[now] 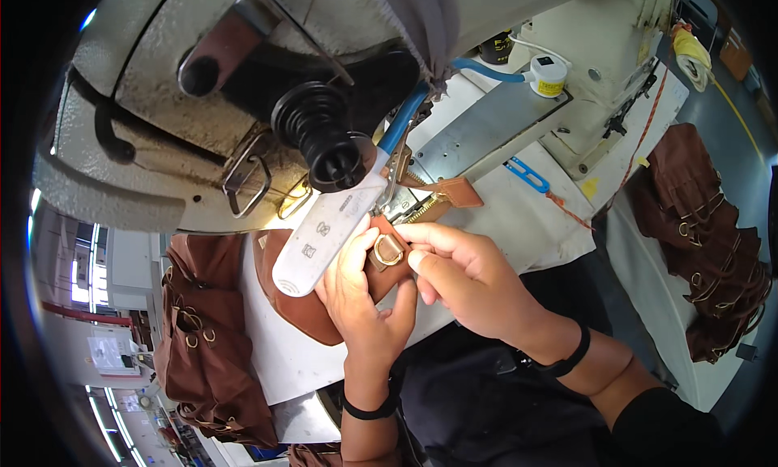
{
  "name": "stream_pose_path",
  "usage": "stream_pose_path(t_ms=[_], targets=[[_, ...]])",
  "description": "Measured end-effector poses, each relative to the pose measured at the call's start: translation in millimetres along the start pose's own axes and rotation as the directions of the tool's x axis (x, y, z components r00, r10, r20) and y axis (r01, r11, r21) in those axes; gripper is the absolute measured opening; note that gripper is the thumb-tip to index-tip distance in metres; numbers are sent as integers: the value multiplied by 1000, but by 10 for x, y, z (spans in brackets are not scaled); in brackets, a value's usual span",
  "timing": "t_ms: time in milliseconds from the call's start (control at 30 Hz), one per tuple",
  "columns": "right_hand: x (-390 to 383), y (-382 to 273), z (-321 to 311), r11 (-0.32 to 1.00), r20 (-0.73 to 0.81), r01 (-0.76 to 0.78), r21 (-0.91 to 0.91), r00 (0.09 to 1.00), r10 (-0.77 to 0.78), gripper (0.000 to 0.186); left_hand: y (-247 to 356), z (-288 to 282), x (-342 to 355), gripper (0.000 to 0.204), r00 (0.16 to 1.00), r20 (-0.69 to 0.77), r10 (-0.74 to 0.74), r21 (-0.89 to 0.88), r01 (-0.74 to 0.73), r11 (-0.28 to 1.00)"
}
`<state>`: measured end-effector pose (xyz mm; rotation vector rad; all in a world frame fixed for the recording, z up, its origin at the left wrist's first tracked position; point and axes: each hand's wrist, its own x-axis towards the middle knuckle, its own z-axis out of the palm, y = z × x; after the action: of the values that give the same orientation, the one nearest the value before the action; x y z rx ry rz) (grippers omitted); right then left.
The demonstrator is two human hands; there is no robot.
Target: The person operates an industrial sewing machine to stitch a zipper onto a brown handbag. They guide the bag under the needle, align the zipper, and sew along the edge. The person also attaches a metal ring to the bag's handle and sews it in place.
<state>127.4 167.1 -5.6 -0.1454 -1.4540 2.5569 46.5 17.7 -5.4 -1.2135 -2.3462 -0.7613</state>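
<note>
Under the head of a sewing machine point(146, 110), my left hand point(361, 309) grips a brown leather bag piece point(296, 297) from its near side. A small leather tab with a brass D-ring point(389, 251) stands up between my two hands. My right hand point(474, 284) pinches the tab's right edge, with thumb and forefinger beside the ring. Just beyond the fingers lies a brass zipper point(425, 209) with a brown leather end tab point(463, 193). A white tongue-shaped plate point(328, 244) hangs over the leather and hides part of it and the needle area.
Brown leather bags with rings point(207, 337) hang at the table's left side. More brown leather pieces point(705, 248) are heaped at the right. A blue slotted tool point(527, 175) on a red cord lies on the machine bed, below a round white container point(549, 75).
</note>
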Motion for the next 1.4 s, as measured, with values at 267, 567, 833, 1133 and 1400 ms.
stream_pose_path(t_ms=[267, 567, 833, 1133, 1400], targets=[[-25, 91, -48, 964, -35, 148, -221, 987, -159, 34, 74, 30, 71, 55, 992, -128, 6, -10, -7, 1000], [-297, 465, -149, 957, -17, 208, -203, 976, -216, 50, 189, 188, 19, 37, 956, -290, 36, 131, 2, 991], [-56, 536, -400, 988, -239, 154, 18, 960, -145, 55, 135, 206, -13, 22, 949, -314, -8, -63, -12, 998], [481, 414, -444, 984, 263, -138, 109, 959, 105, 51, 27, 224, -37, 21, 941, -333, -54, -214, -20, 977], [422, 231, -366, 842, 291, 2, -539, 939, 184, 33, 151, 131, -3, 18, 950, -308, 40, -33, -52, 998]])
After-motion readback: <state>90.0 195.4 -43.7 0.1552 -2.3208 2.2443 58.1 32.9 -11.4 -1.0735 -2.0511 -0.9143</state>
